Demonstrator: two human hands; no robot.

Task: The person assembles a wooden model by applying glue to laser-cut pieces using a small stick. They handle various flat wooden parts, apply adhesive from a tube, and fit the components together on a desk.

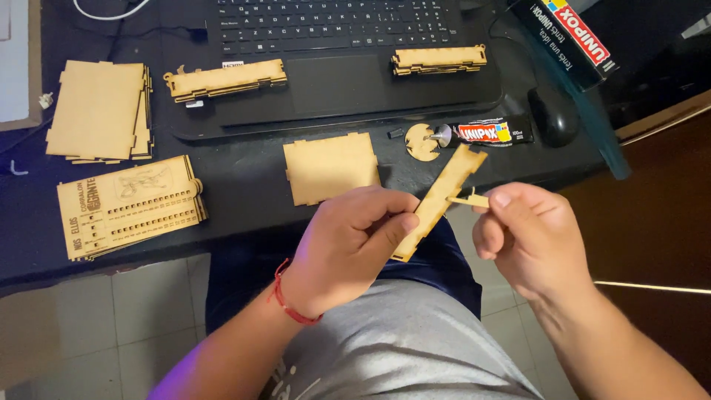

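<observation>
I am holding a long notched wooden strip [437, 201] in my left hand [348, 244], my thumb and fingers clamped around its lower half so that it is slanting up and to the right, out over the front edge of the dark surface [244, 185]. My right hand [529, 237] is pinching a small wooden piece [469, 199] between thumb and forefinger, its grip closed on it, and I am pressing that piece against the side of the strip near its upper part, the two touching. Both hands are hovering above my lap, just in front of the surface. Beyond the strip's top end a tube of glue [485, 133] is lying beside a small round wooden disc [421, 142], with a flat square wooden panel [329, 167] to their left. Further left, an engraved wooden panel [126, 207] and a stack of plain panels [100, 111] are resting near a laptop [333, 44], and a black mouse [552, 116] is sitting on the right.
</observation>
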